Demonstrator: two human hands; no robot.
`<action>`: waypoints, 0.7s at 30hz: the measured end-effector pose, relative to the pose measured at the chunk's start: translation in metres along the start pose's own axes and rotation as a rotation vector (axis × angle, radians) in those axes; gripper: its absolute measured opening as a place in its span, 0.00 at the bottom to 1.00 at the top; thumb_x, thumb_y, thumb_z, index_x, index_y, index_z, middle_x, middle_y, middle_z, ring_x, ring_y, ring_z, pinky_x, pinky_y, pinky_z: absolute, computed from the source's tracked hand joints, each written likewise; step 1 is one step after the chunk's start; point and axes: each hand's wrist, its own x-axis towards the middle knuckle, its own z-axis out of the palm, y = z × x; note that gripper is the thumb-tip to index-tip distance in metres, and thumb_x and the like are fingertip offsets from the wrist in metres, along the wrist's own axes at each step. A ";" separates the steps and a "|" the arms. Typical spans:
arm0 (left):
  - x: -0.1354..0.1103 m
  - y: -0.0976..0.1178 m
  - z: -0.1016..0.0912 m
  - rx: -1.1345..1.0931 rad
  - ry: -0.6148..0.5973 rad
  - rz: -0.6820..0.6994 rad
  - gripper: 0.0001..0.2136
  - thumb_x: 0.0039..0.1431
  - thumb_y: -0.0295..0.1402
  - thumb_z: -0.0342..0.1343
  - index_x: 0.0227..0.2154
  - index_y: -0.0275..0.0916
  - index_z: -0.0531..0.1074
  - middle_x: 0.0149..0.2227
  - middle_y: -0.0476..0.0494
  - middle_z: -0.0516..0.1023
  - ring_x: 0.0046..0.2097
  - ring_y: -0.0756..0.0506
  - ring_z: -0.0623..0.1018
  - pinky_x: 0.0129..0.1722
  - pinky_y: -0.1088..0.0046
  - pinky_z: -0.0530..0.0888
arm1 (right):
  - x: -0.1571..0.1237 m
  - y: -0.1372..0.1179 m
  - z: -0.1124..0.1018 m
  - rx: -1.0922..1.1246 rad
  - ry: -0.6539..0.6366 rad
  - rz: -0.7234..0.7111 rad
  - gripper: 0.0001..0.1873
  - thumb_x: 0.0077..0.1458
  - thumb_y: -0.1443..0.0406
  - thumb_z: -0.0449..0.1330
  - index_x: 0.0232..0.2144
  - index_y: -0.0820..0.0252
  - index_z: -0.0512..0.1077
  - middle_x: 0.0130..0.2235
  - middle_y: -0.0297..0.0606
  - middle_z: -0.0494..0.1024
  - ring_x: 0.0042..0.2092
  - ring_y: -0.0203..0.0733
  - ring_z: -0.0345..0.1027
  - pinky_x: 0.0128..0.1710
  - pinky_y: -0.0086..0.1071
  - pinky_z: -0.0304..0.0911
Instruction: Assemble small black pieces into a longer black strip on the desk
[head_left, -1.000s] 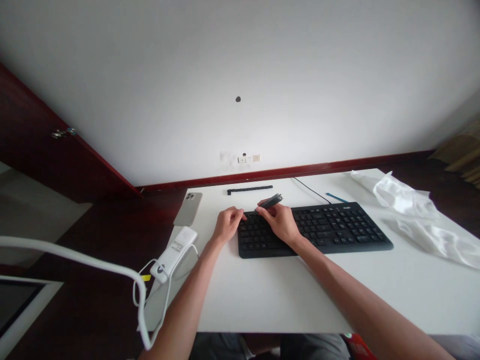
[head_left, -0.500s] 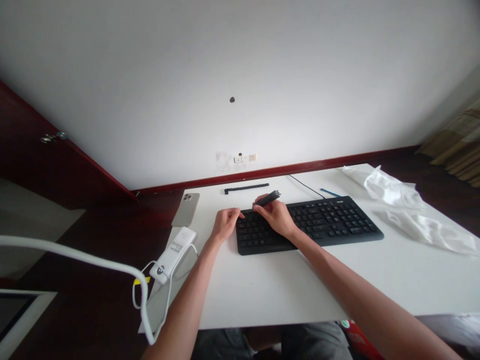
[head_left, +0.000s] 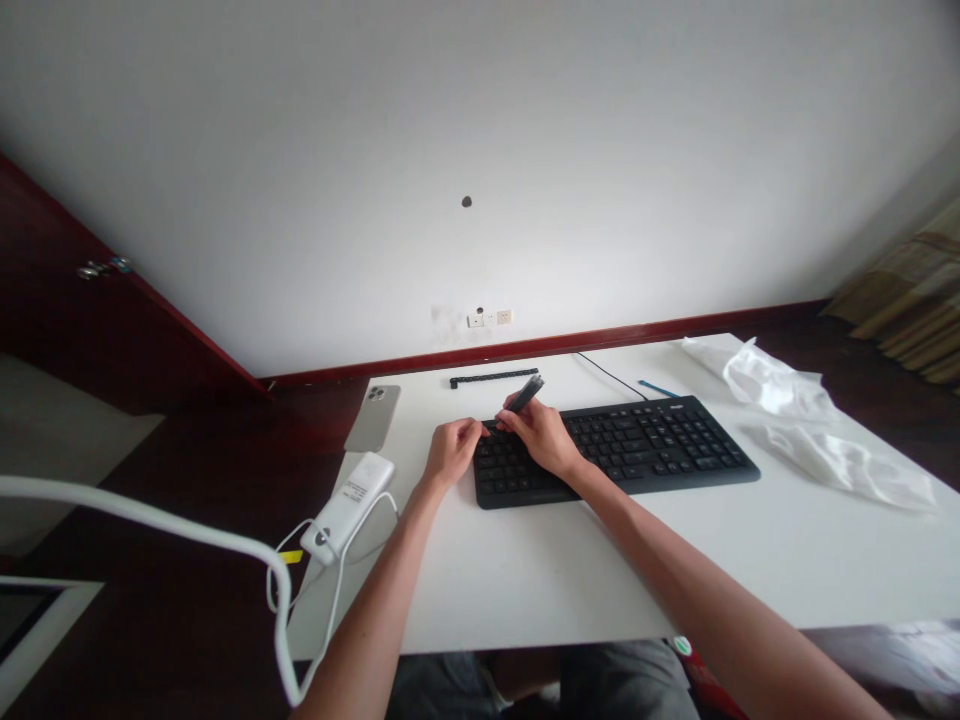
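A black keyboard (head_left: 652, 440) lies on the white table (head_left: 480, 590). At its upper left corner is my left hand (head_left: 452, 450), fingers curled over the edge and thumb side touching the keys there. My right hand (head_left: 547, 440) rests over the left part of the keyboard, closed around a dark pen-shaped tool (head_left: 523, 394). The tool's wide greyish end points up and to the right, while its lower tip is by the top row of keys, close to my left fingertips. Exactly what the tip touches is hidden by my fingers.
Behind the keyboard lie a black toothed strip (head_left: 495, 377) and a blue stick (head_left: 658, 388). Crumpled white plastic (head_left: 780, 385) covers the right side. A phone (head_left: 372, 418) and a white power strip (head_left: 349, 508) with a looping cable (head_left: 281, 590) sit at the left.
My right hand has shifted slightly left, and the tool stands more upright, its upper end moved left. My left hand stays at the keyboard's corner.
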 end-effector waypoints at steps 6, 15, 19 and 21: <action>-0.013 -0.001 0.003 -0.026 0.019 0.009 0.15 0.70 0.41 0.50 0.37 0.40 0.79 0.38 0.44 0.83 0.40 0.44 0.80 0.41 0.71 0.72 | 0.001 0.001 0.002 0.010 -0.040 0.009 0.13 0.65 0.54 0.60 0.43 0.56 0.70 0.34 0.37 0.82 0.38 0.46 0.81 0.40 0.35 0.73; -0.027 0.006 0.008 0.175 0.087 0.120 0.06 0.66 0.34 0.55 0.44 0.42 0.70 0.39 0.44 0.76 0.43 0.43 0.76 0.46 0.66 0.74 | 0.005 0.002 0.004 -0.039 -0.081 -0.002 0.11 0.66 0.56 0.59 0.44 0.56 0.70 0.34 0.36 0.83 0.37 0.44 0.81 0.41 0.35 0.72; -0.034 0.007 0.010 0.202 0.141 0.176 0.14 0.63 0.28 0.56 0.51 0.43 0.69 0.49 0.40 0.75 0.53 0.40 0.75 0.55 0.61 0.73 | 0.006 -0.002 0.004 -0.057 -0.113 -0.023 0.10 0.67 0.56 0.58 0.43 0.56 0.70 0.36 0.36 0.83 0.37 0.43 0.79 0.41 0.34 0.71; -0.036 0.007 0.009 0.211 0.129 0.181 0.17 0.63 0.27 0.55 0.54 0.44 0.70 0.50 0.39 0.74 0.54 0.40 0.75 0.57 0.60 0.73 | 0.007 -0.005 0.004 -0.085 -0.124 -0.041 0.09 0.68 0.57 0.57 0.43 0.56 0.69 0.36 0.35 0.83 0.37 0.42 0.79 0.41 0.34 0.70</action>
